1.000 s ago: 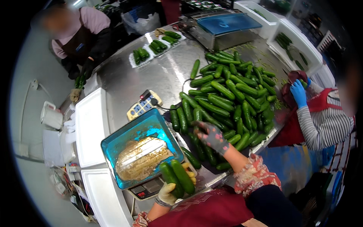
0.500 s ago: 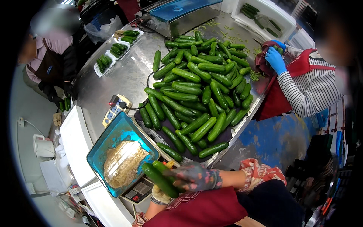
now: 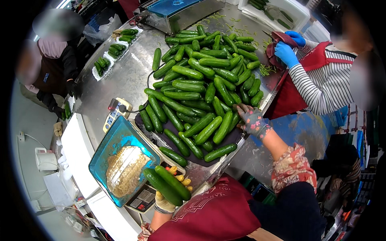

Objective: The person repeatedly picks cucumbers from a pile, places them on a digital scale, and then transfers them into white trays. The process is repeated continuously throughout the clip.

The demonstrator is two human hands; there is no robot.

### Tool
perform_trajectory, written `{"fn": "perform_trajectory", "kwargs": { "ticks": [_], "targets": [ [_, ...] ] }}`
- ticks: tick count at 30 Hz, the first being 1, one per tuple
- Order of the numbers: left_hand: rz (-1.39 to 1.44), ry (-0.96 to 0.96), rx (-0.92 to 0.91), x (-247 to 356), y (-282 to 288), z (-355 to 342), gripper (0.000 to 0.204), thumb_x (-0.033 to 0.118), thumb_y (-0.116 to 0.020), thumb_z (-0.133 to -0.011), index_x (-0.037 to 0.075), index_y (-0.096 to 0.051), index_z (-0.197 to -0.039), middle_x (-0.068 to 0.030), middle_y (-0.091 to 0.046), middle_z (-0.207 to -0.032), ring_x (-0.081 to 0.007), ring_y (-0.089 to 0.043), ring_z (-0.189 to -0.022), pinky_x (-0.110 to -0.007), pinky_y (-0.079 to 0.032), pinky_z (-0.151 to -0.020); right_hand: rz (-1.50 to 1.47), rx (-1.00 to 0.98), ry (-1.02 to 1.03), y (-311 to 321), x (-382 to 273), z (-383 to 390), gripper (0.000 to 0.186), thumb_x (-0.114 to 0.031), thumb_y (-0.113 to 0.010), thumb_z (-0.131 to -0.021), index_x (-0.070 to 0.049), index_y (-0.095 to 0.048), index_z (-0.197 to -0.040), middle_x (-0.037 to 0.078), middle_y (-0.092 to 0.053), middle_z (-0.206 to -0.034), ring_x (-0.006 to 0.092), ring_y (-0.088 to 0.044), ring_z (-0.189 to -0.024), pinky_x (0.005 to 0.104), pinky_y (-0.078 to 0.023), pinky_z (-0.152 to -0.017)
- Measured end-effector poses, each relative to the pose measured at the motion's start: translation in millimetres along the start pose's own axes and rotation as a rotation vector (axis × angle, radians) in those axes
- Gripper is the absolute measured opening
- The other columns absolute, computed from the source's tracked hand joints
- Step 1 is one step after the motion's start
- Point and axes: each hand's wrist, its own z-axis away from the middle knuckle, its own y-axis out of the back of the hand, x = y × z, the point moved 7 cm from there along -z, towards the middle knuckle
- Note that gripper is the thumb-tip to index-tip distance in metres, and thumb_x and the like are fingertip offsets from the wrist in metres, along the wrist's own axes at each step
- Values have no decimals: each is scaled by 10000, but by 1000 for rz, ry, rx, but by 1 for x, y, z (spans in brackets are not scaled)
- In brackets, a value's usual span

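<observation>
My left hand (image 3: pixel 164 204), in a pale glove with yellow fingertips, is closed round two green cucumbers (image 3: pixel 162 186) held side by side. They are above the front edge of a weighing scale (image 3: pixel 141 200), near its blue tray (image 3: pixel 97 164). My right hand (image 3: pixel 255 122), in a grey flowered glove, reaches to the right edge of a large heap of cucumbers (image 3: pixel 189 84). Its fingers are spread and touch the cucumbers there; some fingertips are hidden among them. A dark cloth (image 3: pixel 194 158) lies under the near part of the heap.
A metal table (image 3: pixel 132 76) carries a power strip (image 3: pixel 116 113) with a cord, packed trays of cucumbers (image 3: pixel 102 66) and a machine (image 3: pixel 177 16). At right, a co-worker's blue-gloved hands (image 3: pixel 287 54) hold a dark red cloth. Another person stands at left. White foam lids (image 3: pixel 78 150) lean by the scale.
My right hand has left the cucumbers in my left hand and moved up and right to the heap. The left hand still holds its two. The co-worker's blue-gloved hands no longer show a cucumber.
</observation>
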Motion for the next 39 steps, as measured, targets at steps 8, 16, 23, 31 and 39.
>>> {"fn": "perform_trajectory", "kwargs": {
  "ticks": [8, 16, 23, 31, 39],
  "targets": [
    [-7, 34, 88, -6, 7, 8, 940, 365, -752, -702, 48, -205, -1397, -185, -492, -1267, -388, -446, -1192, -526, -352, -993, -670, -272, 89, 7, 12, 6, 515, -164, -771, -626, -56, -559, -1083, 110, -537, -1054, 263, -539, -990, 362, -457, -815],
    [-21, 41, 114, -7, 7, 8, 967, 363, -744, -706, 42, -160, -1407, -195, -473, -1282, -406, -434, -1195, -533, -331, -1010, -1436, -453, -325, -26, 10, 42, 440, 9, -727, -693, -15, -556, -1097, 39, -580, -1029, 145, -563, -963, 288, -491, -821],
    [-130, 4, 100, -7, 12, 9, 923, 473, -667, -756, 59, -170, -1414, -191, -485, -1262, -403, -470, -1156, -560, -391, -935, -2149, -428, -285, -49, -29, 46, 510, -191, -623, -829, -53, -384, -1258, 146, -563, -1040, 168, -579, -895, 259, -509, -593],
    [-144, -79, 131, 19, 4, 12, 905, 458, -678, -746, 24, -216, -1393, -205, -475, -1270, -385, -478, -1153, -564, -410, -923, -3060, -1367, -609, -40, -215, 15, 568, -181, -336, -955, -13, -45, -1414, 201, -501, -1045, 153, -579, -695, 278, -516, -419],
    [-334, -385, 352, 132, 17, 56, 634, 415, -573, -850, 60, -364, -1331, -207, -530, -1202, -363, -549, -1059, -566, -453, -864, -1774, -949, 113, -12, -301, -60, 687, -334, -507, -884, -133, -143, -1431, 186, -478, -1264, 220, -572, -995, 262, -498, -566]
  ]
}}
